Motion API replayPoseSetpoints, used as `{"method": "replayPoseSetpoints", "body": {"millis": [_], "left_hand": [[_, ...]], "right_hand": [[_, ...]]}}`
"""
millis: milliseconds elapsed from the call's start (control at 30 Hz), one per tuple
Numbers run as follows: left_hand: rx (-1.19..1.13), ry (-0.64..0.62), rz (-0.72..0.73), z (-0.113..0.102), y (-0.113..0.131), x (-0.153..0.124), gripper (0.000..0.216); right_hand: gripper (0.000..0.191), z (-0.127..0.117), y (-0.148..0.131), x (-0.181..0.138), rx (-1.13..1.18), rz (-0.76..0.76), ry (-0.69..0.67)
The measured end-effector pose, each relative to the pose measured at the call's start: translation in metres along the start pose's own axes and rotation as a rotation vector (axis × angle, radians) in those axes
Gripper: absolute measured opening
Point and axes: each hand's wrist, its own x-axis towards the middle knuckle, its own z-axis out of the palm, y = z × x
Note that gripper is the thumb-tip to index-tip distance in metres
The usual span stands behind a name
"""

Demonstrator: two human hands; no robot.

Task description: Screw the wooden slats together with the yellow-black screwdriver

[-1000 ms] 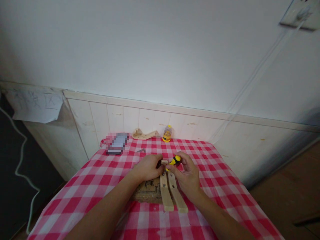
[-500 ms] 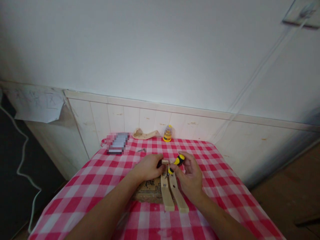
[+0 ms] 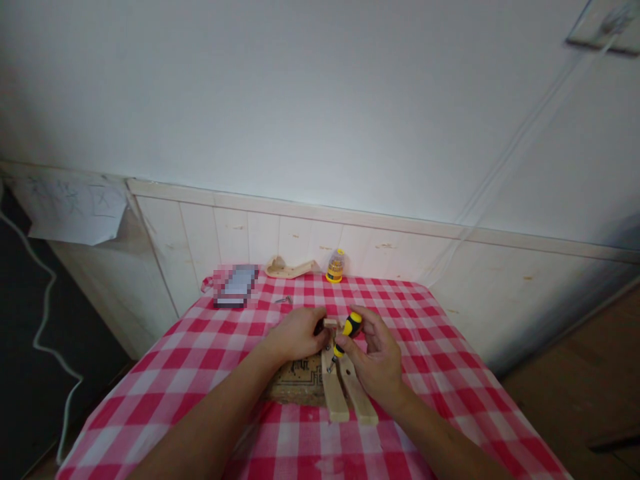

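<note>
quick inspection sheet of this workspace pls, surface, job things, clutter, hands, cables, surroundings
surface: table under a red and white checked cloth.
job's things: yellow and black screwdriver, tip down on two wooden slats that lie side by side; engraved wooden board beside them.
clutter: curved wooden piece, yellow bit holder, blurred flat object, small screw, all at the far edge.
grippers: right hand holds the screwdriver handle; left hand presses on the slats' far end.
cables: white cord hanging at left; thin white wire down the wall.
surroundings: white wall, panelled wainscot, taped paper sheet.
</note>
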Motion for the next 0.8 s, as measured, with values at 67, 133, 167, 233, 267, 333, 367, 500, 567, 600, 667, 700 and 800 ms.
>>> {"method": "replayPoseSetpoints", "body": {"millis": [67,133,167,233,267,333,367,500,567,600,667,700,800], "left_hand": [[-0.006,-0.002,-0.001,0.0,0.0,0.0,0.016],[-0.02,-0.003,-0.007,0.0,0.0,0.0,0.016],[-0.027,-0.001,-0.008,0.001,0.0,0.0,0.016],[-0.037,0.008,-0.007,0.002,-0.001,0.0,0.016],[-0.042,0.014,-0.003,0.002,-0.001,0.0,0.017],[-0.056,0.025,0.007,0.003,-0.002,0.0,0.018],[-0.063,0.029,0.012,0.003,-0.002,0.0,0.019],[-0.075,0.03,0.019,0.003,-0.003,0.0,0.023],[-0.076,0.028,0.014,0.003,-0.003,0.0,0.021],[-0.074,0.028,0.012,0.003,-0.003,0.0,0.02],[-0.062,0.03,0.013,0.003,-0.003,0.001,0.018],[-0.055,0.031,0.017,0.003,-0.003,0.001,0.017],[-0.048,0.032,0.025,0.003,-0.003,0.001,0.017]], "right_hand": [[0.045,-0.001,-0.002,0.001,-0.007,-0.029,-0.017],[0.041,-0.003,-0.005,0.002,-0.016,-0.079,-0.043],[0.038,-0.004,-0.007,0.003,-0.017,-0.1,-0.065],[0.035,-0.006,-0.01,0.003,0.007,-0.121,-0.118],[0.035,-0.008,-0.011,0.003,0.032,-0.123,-0.146],[0.036,-0.01,-0.012,0.002,0.084,-0.114,-0.184],[0.036,-0.01,-0.013,0.002,0.101,-0.11,-0.188],[0.034,-0.01,-0.013,0.002,0.082,-0.126,-0.146],[0.034,-0.01,-0.012,0.003,0.059,-0.143,-0.126],[0.034,-0.009,-0.012,0.004,0.047,-0.149,-0.115],[0.034,-0.008,-0.01,0.005,0.028,-0.15,-0.073],[0.034,-0.008,-0.009,0.005,0.023,-0.147,-0.05],[0.034,-0.007,-0.006,0.005,0.027,-0.133,-0.017]]}}
